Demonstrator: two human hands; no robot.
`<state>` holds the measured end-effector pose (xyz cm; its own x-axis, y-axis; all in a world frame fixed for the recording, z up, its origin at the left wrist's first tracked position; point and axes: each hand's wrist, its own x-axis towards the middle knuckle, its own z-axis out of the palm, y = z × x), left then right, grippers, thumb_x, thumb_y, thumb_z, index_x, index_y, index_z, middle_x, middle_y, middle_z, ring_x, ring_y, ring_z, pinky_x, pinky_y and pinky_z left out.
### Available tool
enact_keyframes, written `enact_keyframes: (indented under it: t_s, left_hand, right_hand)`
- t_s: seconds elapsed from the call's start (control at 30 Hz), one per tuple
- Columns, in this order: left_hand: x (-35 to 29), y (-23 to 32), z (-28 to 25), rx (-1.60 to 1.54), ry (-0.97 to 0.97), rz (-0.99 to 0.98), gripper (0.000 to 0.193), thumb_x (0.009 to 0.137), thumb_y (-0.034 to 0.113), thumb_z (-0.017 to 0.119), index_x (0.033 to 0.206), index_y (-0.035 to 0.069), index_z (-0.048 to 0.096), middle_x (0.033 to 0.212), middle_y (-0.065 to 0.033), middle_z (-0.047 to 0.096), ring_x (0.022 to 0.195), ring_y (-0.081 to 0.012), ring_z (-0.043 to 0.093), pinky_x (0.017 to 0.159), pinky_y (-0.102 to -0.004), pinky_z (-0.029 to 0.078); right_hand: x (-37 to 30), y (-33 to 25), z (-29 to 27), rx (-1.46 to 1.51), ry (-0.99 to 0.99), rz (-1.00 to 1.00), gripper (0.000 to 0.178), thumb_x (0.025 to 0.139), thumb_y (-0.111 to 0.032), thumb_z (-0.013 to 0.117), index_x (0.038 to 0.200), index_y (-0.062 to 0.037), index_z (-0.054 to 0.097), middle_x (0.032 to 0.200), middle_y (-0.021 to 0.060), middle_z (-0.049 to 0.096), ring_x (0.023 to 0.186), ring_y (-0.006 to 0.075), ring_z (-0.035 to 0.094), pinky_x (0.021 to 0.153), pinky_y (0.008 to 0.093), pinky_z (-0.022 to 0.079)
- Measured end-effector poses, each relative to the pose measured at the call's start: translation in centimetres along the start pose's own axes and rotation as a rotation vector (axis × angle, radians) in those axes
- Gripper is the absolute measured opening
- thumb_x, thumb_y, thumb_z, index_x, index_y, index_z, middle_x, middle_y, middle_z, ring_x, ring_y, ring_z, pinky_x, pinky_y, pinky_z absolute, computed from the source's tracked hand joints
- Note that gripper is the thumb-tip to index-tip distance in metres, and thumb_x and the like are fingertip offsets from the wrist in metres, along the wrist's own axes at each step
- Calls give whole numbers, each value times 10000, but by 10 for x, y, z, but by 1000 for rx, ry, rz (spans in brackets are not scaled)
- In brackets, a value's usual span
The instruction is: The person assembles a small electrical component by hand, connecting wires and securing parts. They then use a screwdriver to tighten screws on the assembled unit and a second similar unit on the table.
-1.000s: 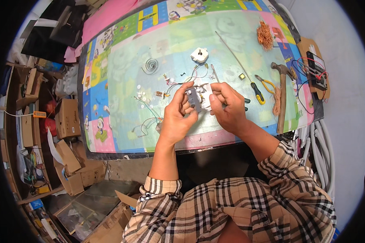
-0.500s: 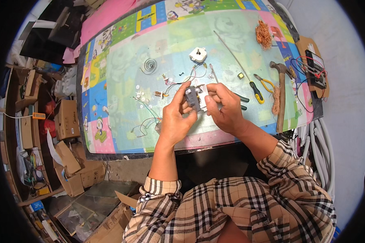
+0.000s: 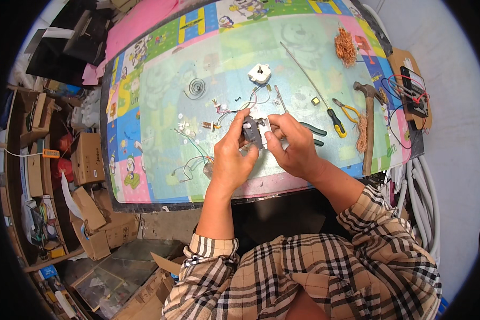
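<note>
Above the near part of the table, my left hand [image 3: 230, 154] is closed around a dark grey plastic housing [image 3: 252, 133], its thumb at the lower end. My right hand [image 3: 297, 145] pinches a white plastic piece [image 3: 265, 133] against the housing's right side. Small details between the two pieces are too fine to make out. Just beyond my fingers lie a white timer-like unit [image 3: 259, 74] with a shaft on top and a bundle of thin wires [image 3: 226, 111]. Green-handled pliers [image 3: 313, 129] lie partly hidden behind my right hand.
A flat coiled spring [image 3: 196, 88] and small white parts [image 3: 184, 126] lie to the left. On the right are a long screwdriver [image 3: 336, 122], yellow-handled pliers [image 3: 346, 111], a hammer [image 3: 369, 128], copper wire [image 3: 346, 48] and a multimeter [image 3: 415, 90]. Cardboard boxes [image 3: 89, 157] stand left of the table.
My right hand has shifted slightly left, and the white piece now sits tilted closer against the grey housing. Both hands keep their hold.
</note>
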<state>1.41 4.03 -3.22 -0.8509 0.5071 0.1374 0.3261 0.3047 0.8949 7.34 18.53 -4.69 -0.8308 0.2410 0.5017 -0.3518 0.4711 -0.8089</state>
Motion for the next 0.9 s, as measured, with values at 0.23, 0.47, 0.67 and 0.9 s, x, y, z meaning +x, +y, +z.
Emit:
enact_keyframes:
  t_s: [0.23,0.47,0.67,0.9]
  left_hand:
    - [-1,-1,-1,-84,-5,-63,657,712,-113,589,1331,52,444,934,-97,624,863,-129,625,814,-285,526]
    - [1,0,-2,-357,-5,-142,630,739,-109,582,1329,40,420,1032,-76,590,945,-124,593,840,-271,495]
    - [4,3,-5,-484,74,-117,623,766,-121,565,1342,15,368,1202,-180,540,1083,-229,582,908,-327,503]
    - [3,1,-11,-514,119,-172,621,767,-86,543,1349,20,353,1219,-194,530,1115,-253,572,919,-336,492]
  right_hand:
    - [0,-1,1,-15,12,4,238,808,2,609,1030,26,527,789,123,537,606,210,577,551,309,470]
    - [0,5,6,242,85,311,171,850,3,569,1010,55,539,818,142,614,634,162,633,536,281,499]
    - [8,3,-3,248,65,423,144,893,-28,536,1004,64,535,837,131,633,626,135,632,535,268,523]
    - [7,15,0,262,44,441,145,923,-54,508,1017,54,532,822,119,634,626,110,604,554,253,516]
